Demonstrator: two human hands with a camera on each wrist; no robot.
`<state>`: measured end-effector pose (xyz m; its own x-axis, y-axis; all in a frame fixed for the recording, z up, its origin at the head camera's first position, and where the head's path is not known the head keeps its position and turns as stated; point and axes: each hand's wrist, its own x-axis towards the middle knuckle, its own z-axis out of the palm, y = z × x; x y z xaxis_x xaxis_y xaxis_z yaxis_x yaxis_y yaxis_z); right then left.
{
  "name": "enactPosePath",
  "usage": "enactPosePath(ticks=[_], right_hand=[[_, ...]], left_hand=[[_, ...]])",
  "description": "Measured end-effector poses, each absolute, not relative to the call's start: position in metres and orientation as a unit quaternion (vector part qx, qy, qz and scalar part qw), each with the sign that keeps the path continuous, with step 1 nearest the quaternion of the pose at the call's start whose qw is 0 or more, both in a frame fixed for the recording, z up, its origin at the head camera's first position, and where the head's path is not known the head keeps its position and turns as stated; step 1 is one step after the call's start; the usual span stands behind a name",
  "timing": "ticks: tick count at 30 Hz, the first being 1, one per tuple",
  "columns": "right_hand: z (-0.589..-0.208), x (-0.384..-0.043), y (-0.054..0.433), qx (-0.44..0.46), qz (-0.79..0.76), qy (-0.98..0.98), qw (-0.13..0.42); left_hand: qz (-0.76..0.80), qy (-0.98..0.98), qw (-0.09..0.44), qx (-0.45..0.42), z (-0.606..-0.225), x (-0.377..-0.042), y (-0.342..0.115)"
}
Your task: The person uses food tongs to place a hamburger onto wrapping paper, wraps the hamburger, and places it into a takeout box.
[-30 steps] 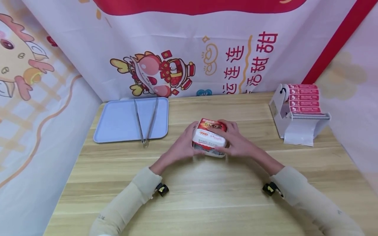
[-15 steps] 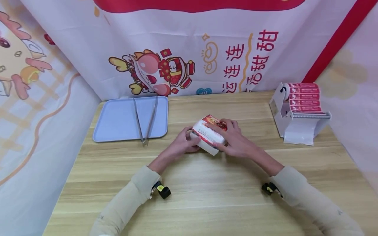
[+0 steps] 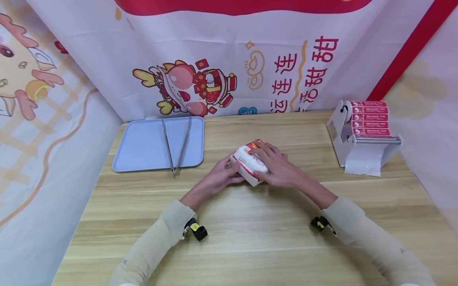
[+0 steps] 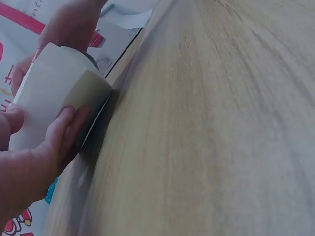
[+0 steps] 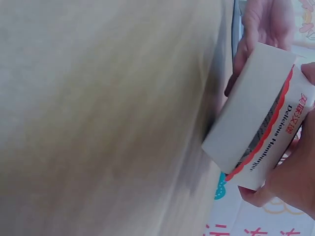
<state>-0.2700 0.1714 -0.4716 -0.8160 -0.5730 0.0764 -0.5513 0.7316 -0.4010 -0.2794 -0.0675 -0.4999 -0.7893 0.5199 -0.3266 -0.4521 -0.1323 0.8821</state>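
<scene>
A white and red hamburger box (image 3: pixel 247 169) is tilted between both hands at mid-table, with "Delicious Hamburger" printed on its side in the right wrist view. My left hand (image 3: pixel 219 175) grips the box's left end, thumb on the near side. Fingers of that hand reach along the underside of the carton (image 4: pixel 54 93) in the left wrist view. From the right, my right hand (image 3: pixel 280 170) holds the box with fingers over its printed top and the thumb on the near side. In the right wrist view, one lower corner of the box (image 5: pixel 246 108) comes close over the table. The box's contents are hidden.
A blue tray (image 3: pixel 143 147) stands at the back left of the wooden table (image 3: pixel 250 234). Metal tongs (image 3: pixel 168 145) lie across it, their hinge end over the front rim. At the back right is a dispenser (image 3: pixel 368 139) with a roll of red labels. Printed cloth walls surround the table.
The box has turned and tilted between the hands. My left hand has shifted its hold toward the box's underside, and my right hand has moved slightly left. Tray, tongs and dispenser stay put.
</scene>
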Motion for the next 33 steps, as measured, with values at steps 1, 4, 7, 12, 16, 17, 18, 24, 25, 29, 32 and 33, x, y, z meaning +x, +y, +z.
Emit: enactPosePath(ticks=[1,4,7,12,16,17,18,24,25,29,32,33], right_hand=[[-0.470,-0.271,0.171,-0.302,-0.201,0.931,0.030],[-0.466,-0.272,0.171,-0.298,-0.193,0.934,0.046],[-0.466,-0.271,0.170,-0.298,-0.193,0.933,0.057],[-0.469,-0.266,0.164,-0.319,-0.178,0.930,0.044],[-0.472,-0.263,0.163,-0.333,-0.158,0.929,0.022],[-0.472,-0.261,0.163,-0.336,-0.154,0.929,0.017],[-0.472,-0.260,0.163,-0.340,-0.149,0.929,0.013],[-0.476,-0.255,0.160,-0.365,-0.116,0.924,0.000],[-0.477,-0.254,0.160,-0.367,-0.112,0.924,0.001],[-0.479,-0.253,0.159,-0.367,-0.106,0.924,0.004],[-0.480,-0.253,0.158,-0.366,-0.106,0.925,0.002],[-0.480,-0.253,0.158,-0.366,-0.106,0.925,0.001]], left_hand=[[0.753,0.572,0.324,0.032,-0.501,-0.280,-0.068],[0.752,0.570,0.329,0.037,-0.504,-0.280,-0.071],[0.748,0.563,0.348,0.046,-0.506,-0.280,-0.074],[0.698,0.593,0.392,0.082,-0.502,-0.280,-0.081],[0.554,0.746,0.337,0.155,-0.494,-0.277,-0.087],[0.520,0.773,0.321,0.170,-0.493,-0.276,-0.088],[0.495,0.792,0.310,0.179,-0.493,-0.275,-0.089],[0.584,0.707,0.371,0.145,-0.495,-0.271,-0.092],[0.603,0.687,0.383,0.134,-0.495,-0.271,-0.092],[0.637,0.643,0.414,0.102,-0.493,-0.270,-0.093],[0.658,0.616,0.426,0.075,-0.493,-0.269,-0.092],[0.664,0.610,0.427,0.070,-0.493,-0.269,-0.091]])
